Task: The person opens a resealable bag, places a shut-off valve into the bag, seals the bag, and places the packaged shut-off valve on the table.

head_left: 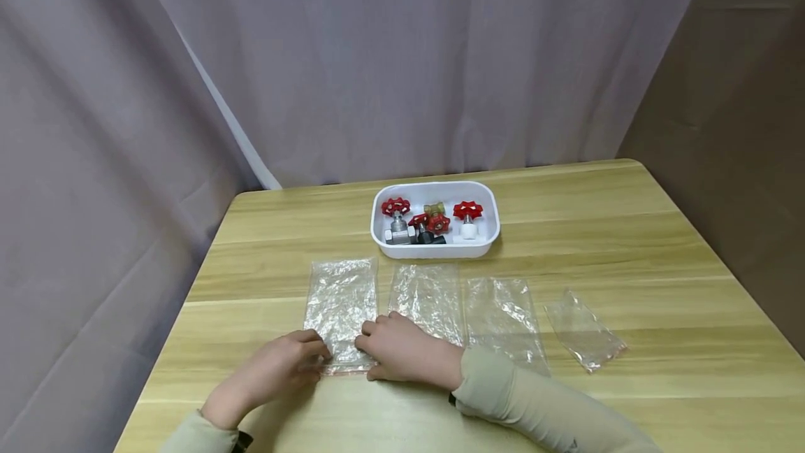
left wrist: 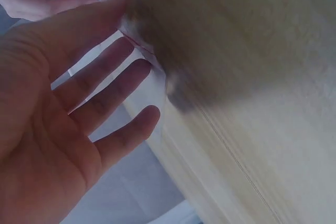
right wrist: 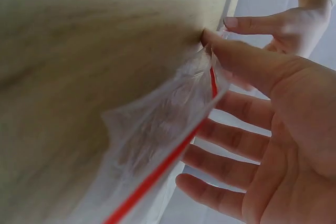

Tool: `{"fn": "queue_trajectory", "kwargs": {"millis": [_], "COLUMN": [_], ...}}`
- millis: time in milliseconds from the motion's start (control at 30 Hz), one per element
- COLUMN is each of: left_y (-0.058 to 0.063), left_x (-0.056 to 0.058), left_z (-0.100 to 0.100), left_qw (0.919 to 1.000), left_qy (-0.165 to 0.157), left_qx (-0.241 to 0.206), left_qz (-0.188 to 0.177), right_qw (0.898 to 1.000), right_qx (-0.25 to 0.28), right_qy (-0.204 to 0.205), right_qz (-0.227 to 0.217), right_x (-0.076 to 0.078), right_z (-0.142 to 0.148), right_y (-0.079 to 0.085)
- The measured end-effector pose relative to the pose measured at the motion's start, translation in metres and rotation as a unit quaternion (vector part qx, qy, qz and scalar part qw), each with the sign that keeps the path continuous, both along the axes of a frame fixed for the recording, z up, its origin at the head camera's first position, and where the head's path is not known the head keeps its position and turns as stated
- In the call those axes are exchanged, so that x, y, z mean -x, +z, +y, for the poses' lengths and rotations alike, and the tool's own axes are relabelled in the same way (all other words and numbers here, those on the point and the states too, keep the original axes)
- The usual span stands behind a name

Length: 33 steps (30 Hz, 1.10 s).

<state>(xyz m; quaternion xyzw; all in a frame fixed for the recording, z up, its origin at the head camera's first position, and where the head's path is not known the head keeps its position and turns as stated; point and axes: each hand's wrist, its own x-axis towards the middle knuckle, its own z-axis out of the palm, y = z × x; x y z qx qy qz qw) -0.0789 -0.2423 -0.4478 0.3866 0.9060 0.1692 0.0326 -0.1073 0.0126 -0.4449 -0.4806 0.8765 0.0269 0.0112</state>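
A clear zip bag lies flat on the table, its red-striped edge towards the person. At its lower left corner my left hand pinches the edge; the left wrist view shows the thumb and fingers at the plastic. My right hand holds the same bag's lower right side between thumb and forefinger, the other fingers stretched out. A second clear bag lies just right of it, partly covered by the right hand. In the right wrist view a red zip strip runs past those fingers.
Behind the bags stands a white tray with several valves, including a red-wheeled metal valve and a white-bodied valve. Further right lie another clear bag and a smaller bag. Grey curtains hang behind the wooden table.
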Motion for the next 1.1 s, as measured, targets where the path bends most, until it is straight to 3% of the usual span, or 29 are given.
{"fn": "queue_trajectory", "kwargs": {"millis": [100, 267, 667, 933, 1100], "left_y": [-0.003, -0.002, 0.007, 0.014, 0.023], "left_x": [0.001, 0.002, 0.005, 0.013, 0.022], "left_z": [0.0, 0.001, 0.001, 0.002, 0.002], "left_qw": [0.9998, 0.9996, 0.9996, 0.9991, 0.9969], "left_qy": [0.0, 0.005, 0.021, 0.019, 0.035], "left_qx": [0.0, 0.006, 0.018, 0.002, -0.007], "left_qz": [0.021, 0.025, -0.004, 0.037, 0.07], "right_qw": [1.0, 0.999, 0.998, 0.996, 0.991], "right_qx": [0.007, 0.026, 0.056, 0.088, 0.129], "right_qy": [0.006, 0.025, 0.021, 0.009, -0.005], "right_qz": [0.015, 0.037, 0.009, -0.014, -0.035], "right_x": [-0.001, 0.001, 0.004, 0.019, 0.031], "right_z": [0.0, 0.002, 0.001, 0.001, 0.001], "right_y": [-0.002, -0.003, -0.001, 0.01, 0.024]}}
